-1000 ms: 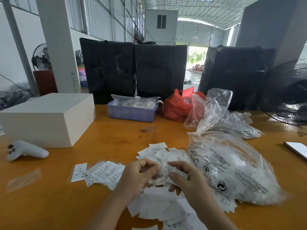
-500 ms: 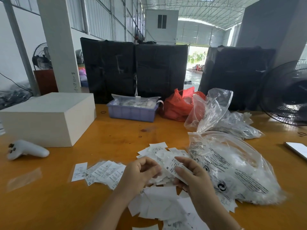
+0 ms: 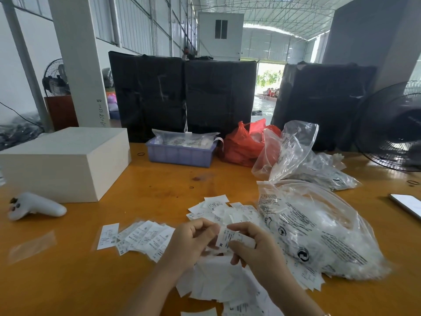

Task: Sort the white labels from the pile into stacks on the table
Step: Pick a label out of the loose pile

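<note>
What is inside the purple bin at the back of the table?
The purple bin holds clear plastic bags with dark printing, heaped above its rim. Whatever lies beneath them is hidden by the bin's walls.

Orange wooden table [image 3: 159, 192] is pretty cluttered: white box [image 3: 63, 163] and a white controller [image 3: 34, 206] on the left, purple bin [image 3: 180, 153] and red bag [image 3: 243, 144] at the back, clear plastic bags [image 3: 319, 226] on the right, loose white labels [image 3: 141, 238] fanned out up front, phone [image 3: 407, 204] at the right edge.

One head-worn view — looking forward and down, close over the table [image 3: 159, 185].
</note>
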A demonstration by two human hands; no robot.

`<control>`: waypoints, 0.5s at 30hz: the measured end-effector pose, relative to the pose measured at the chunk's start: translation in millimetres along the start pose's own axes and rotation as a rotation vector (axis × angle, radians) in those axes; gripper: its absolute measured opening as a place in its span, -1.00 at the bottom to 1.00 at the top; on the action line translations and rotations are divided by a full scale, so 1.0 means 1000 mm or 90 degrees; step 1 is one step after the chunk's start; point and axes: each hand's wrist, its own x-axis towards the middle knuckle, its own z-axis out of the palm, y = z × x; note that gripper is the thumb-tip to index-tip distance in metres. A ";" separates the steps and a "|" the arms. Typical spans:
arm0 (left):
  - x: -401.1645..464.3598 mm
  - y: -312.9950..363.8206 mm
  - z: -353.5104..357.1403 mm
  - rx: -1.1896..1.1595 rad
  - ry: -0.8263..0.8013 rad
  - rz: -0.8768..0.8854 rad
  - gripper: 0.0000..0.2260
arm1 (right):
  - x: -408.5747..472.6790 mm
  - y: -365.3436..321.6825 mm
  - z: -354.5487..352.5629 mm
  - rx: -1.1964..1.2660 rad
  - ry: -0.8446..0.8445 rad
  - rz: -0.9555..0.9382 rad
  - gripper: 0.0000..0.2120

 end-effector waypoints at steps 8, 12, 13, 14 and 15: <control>0.000 -0.002 0.000 -0.004 -0.036 -0.015 -0.91 | 0.003 0.003 -0.005 0.079 0.028 0.016 -0.78; 0.001 -0.001 0.001 0.015 -0.034 -0.001 -0.83 | 0.002 0.003 -0.001 -0.013 -0.002 -0.015 -0.77; 0.001 -0.002 0.001 0.015 -0.029 -0.003 -0.85 | 0.002 0.002 -0.002 0.011 0.007 -0.009 -0.77; 0.002 -0.002 0.000 0.003 -0.023 -0.008 -0.88 | 0.003 0.002 -0.004 0.059 0.027 0.003 -0.77; 0.002 -0.001 -0.001 -0.014 -0.019 -0.013 -0.88 | 0.004 0.002 -0.007 0.116 0.053 0.016 -0.77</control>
